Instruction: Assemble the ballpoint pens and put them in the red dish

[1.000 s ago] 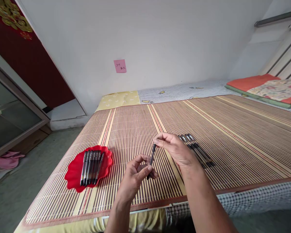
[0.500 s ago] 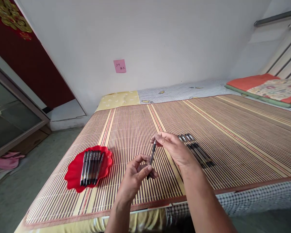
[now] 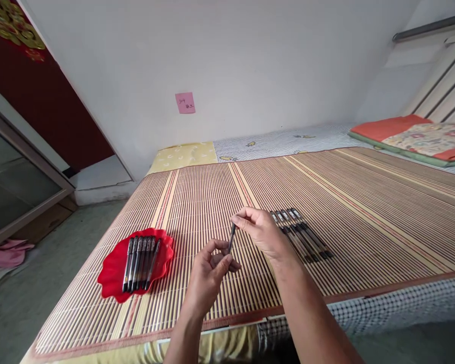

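Observation:
A dark pen [image 3: 232,238] is held tilted above the mat between my two hands. My left hand [image 3: 211,268] is closed around its lower end, thumb and fingers pinching it. At the upper end, the thumb and fingertips of my right hand [image 3: 260,231] grip the pen and hide its tip. To the left, a red scalloped plate [image 3: 108,268] holds several black-capped pens [image 3: 139,263] lying side by side. Several more pens [image 3: 305,236] lie in a slanted row on the mat just right of my right hand, which partly covers them.
A striped bamboo mat [image 3: 205,197] covers the bed. Folded orange and floral bedding [image 3: 405,134] lies at the far right. A pink note [image 3: 185,102] is stuck on the white wall [image 3: 273,65]. The bed's left edge drops to a grey floor [image 3: 60,253].
My right hand has shifted slightly left, its fingertips now closed over the pen's upper end. Less of the pen shows at both ends. The view has turned slightly.

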The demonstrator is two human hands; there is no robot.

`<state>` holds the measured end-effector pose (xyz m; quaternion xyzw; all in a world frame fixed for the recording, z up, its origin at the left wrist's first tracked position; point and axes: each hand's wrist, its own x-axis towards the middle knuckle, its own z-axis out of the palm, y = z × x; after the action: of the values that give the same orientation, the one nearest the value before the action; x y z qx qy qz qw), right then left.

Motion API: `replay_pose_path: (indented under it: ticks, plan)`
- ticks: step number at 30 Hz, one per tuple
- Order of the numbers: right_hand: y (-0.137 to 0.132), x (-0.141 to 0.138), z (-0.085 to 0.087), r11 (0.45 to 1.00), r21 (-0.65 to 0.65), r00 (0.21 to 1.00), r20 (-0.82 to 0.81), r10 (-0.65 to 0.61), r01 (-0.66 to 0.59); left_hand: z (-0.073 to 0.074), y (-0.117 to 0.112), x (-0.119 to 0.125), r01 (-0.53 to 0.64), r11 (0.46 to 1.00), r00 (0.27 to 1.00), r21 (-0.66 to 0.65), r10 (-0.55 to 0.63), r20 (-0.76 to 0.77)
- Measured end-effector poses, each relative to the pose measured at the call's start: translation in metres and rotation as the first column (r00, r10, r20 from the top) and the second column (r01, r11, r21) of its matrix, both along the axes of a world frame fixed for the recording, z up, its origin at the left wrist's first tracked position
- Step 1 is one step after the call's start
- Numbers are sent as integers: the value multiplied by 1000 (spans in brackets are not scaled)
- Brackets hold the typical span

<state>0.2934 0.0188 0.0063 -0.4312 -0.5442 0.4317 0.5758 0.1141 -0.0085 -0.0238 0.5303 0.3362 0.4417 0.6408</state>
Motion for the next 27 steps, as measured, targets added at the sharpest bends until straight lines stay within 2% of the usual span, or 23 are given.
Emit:
replay_pose_path:
  ticks: [4,6,8,10,13,15,18,22,24,27]
  plan:
    - [9,-20,-14,999,-1,999,40,-37,37,-3,10,-12,-149,986,976,72,159,-149]
    - [11,-24,-19,999,-25,955,293,-38,47,-2,16,-21,-203,974,958,97,218,-188]
    - [12,-20,-23,987,-71,798,598,-73,144,-1,21,-31,-249,963,943,104,266,-199]
    - [13,-8,-27,946,-95,623,772,-127,310,1,23,-38,-277,955,936,102,292,-197]
    - [15,17,-35,868,-112,486,859,-160,483,2,24,-41,-273,957,938,98,288,-193]
    - [17,29,-42,839,-114,423,894,-146,532,1,23,-40,-257,962,945,95,271,-186]
    - [19,36,-52,851,-120,397,911,-110,511,-1,22,-38,-232,968,954,93,245,-172]
    - [23,36,-59,905,-120,444,892,-82,408,-2,23,-38,-213,973,961,90,225,-160]
    - [25,39,-59,913,-98,452,886,-102,396,-2,23,-38,-204,976,964,80,214,-155]
    - [26,44,-59,901,-45,423,892,-158,432,-4,23,-37,-189,980,969,68,197,-148]
